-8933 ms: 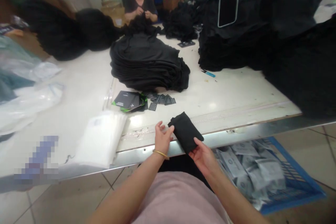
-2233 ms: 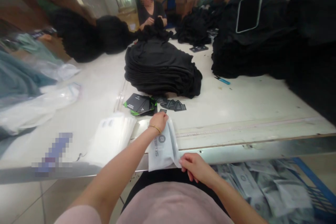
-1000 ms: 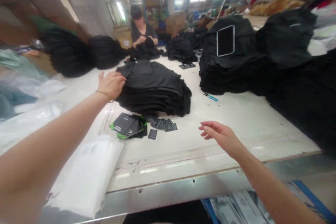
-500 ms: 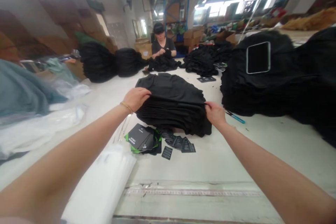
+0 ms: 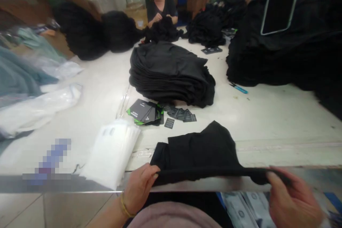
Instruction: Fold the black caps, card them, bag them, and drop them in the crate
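A black garment (image 5: 200,151) is stretched along the near edge of the table, its far part lying on the tabletop. My left hand (image 5: 143,183) pinches its left end, and a yellow bracelet circles that wrist. At the other end my right hand (image 5: 292,197) grips the band of cloth, with the fingers partly behind it. Farther back stands a stack of folded black garments (image 5: 171,74). Before that stack lie dark cards with green edges (image 5: 144,110) and several small black labels (image 5: 181,113).
White plastic bags (image 5: 112,149) lie left of my hands. Blue-handled thread snips (image 5: 239,88) rest near a large black cloth pile (image 5: 278,57), which carries a pale-framed panel (image 5: 280,10). Across the table (image 5: 278,114) a person (image 5: 161,7) handles black cloth. More piles stand left.
Both hands have drawn a black garment off the stack towards me, down to the table's near edge. The view has tilted downward.
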A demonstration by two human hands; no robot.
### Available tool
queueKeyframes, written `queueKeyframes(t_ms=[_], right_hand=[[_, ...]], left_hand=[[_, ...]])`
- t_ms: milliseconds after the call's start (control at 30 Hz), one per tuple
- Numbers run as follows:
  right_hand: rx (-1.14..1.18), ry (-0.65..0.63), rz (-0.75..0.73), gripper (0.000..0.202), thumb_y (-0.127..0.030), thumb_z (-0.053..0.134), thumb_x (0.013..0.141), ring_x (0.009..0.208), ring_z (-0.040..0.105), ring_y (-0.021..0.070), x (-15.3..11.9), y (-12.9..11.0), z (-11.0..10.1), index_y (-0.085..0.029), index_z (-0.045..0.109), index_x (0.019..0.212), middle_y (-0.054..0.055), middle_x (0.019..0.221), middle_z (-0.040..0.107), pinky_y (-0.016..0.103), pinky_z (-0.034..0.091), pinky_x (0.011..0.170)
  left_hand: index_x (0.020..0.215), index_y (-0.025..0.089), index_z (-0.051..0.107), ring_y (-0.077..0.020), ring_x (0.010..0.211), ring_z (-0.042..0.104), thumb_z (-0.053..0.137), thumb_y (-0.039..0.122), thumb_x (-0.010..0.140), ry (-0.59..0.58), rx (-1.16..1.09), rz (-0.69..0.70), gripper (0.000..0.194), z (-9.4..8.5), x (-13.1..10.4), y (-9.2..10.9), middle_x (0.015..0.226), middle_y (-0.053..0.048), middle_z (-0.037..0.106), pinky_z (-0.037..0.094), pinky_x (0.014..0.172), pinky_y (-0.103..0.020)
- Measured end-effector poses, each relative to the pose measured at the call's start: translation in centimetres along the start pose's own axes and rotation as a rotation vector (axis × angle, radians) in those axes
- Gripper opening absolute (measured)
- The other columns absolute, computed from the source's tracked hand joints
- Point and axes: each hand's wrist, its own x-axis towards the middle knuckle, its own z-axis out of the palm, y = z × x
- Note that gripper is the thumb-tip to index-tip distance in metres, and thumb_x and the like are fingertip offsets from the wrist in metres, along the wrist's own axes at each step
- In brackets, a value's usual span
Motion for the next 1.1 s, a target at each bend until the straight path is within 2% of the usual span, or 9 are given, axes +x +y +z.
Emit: queueKeyframes(t_ms=[100,200,333,467,567,733,833,1000,1100], right_hand=[[-0.158,0.225,-0.223,0.03,-0.048,0.048,0.077,0.095,0.057,0.0301,1.3,0.9,1.8,-0.032,0.057,0.101,0.011,0.097,0.062,0.046,0.043,0.09],[-0.233,0.242,-0.523,0.034,-0.043,0.046,0.08,0.09,0.059,0.0293,5.7,0.2,5.1,-0.018,0.059,0.098,0.013,0.093,0.063,0.047,0.046,0.085],[-0.325,0.104,-0.835,0.041,-0.035,0.045,0.082,0.099,0.056,0.0311,9.1,-0.6,8.9,-0.008,0.054,0.11,0.02,0.105,0.061,0.051,0.045,0.085],[-0.317,-0.017,-1.113,0.044,-0.023,0.052,0.081,0.115,0.047,0.0278,3.9,-1.0,9.0,-0.012,0.046,0.123,0.019,0.12,0.054,0.048,0.039,0.095],[-0.31,-0.326,-1.287,0.046,-0.02,0.054,0.08,0.121,0.043,0.025,-1.9,-0.7,8.9,-0.017,0.046,0.125,0.015,0.124,0.053,0.044,0.037,0.098],[-0.595,-0.67,-1.243,0.056,-0.033,0.057,0.078,0.13,0.029,0.0289,-5.1,1.4,11.6,-0.021,0.042,0.131,0.011,0.139,0.04,0.05,0.028,0.103],[-0.66,-0.698,-1.213,0.059,-0.035,0.058,0.077,0.132,0.026,0.0288,-4.4,2.2,12.4,-0.023,0.041,0.133,0.009,0.142,0.036,0.05,0.024,0.105],[-0.644,-0.714,-1.231,0.052,-0.035,0.055,0.081,0.132,0.028,0.0263,-3.7,2.5,11.9,-0.026,0.043,0.131,0.006,0.14,0.039,0.047,0.025,0.105],[-0.634,-0.714,-1.229,0.05,-0.033,0.054,0.081,0.131,0.029,0.0263,-3.8,2.5,11.7,-0.025,0.045,0.129,0.006,0.14,0.041,0.047,0.025,0.105]], left_hand=[[0.092,0.023,0.058,-0.0138,0.069,0.06,0.038,0.024,0.089,-0.012,-0.093,-0.213,0.02,2.6,-1.8,0.2,0.075,-0.001,0.063,0.05,0.063,-0.025],[0.091,0.02,0.06,-0.0179,0.082,0.06,0.039,0.032,0.088,0.03,-0.122,-0.378,0.024,3.5,0.2,-0.5,0.086,-0.005,0.064,0.049,0.075,-0.032],[0.087,0.015,0.059,-0.021,0.082,0.058,0.036,0.041,0.086,0.089,-0.14,-0.631,0.035,3.0,1.8,-1.8,0.084,-0.008,0.063,0.045,0.075,-0.035],[0.074,0.018,0.058,-0.0177,0.066,0.056,0.037,0.05,0.084,-0.143,-0.184,-0.809,0.04,2.0,-1.3,-1.3,0.067,-0.001,0.06,0.04,0.061,-0.028],[0.065,0.019,0.055,-0.0152,0.06,0.052,0.04,0.052,0.083,-0.222,-0.206,-0.76,0.04,1.9,-3.1,-0.1,0.059,0.001,0.056,0.035,0.056,-0.025],[0.089,0.021,0.055,-0.0142,0.057,0.052,0.04,0.047,0.085,-0.045,-0.242,-0.744,0.03,3.0,-2.0,1.0,0.059,0.003,0.057,0.033,0.055,-0.024],[0.103,0.021,0.049,-0.0139,0.054,0.052,0.042,0.042,0.084,-0.088,-0.396,-0.709,0.029,3.2,-1.4,0.8,0.057,0.004,0.058,0.033,0.053,-0.023],[0.089,0.02,0.043,-0.0101,0.042,0.041,0.062,0.043,0.068,0.056,-0.458,-0.827,0.036,1.3,-2.9,-2.1,0.044,0.012,0.041,0.031,0.046,-0.02],[0.085,0.021,0.042,-0.0097,0.042,0.04,0.066,0.044,0.064,0.035,-0.409,-0.842,0.039,0.0,-3.2,-3.6,0.045,0.012,0.038,0.031,0.046,-0.021]])
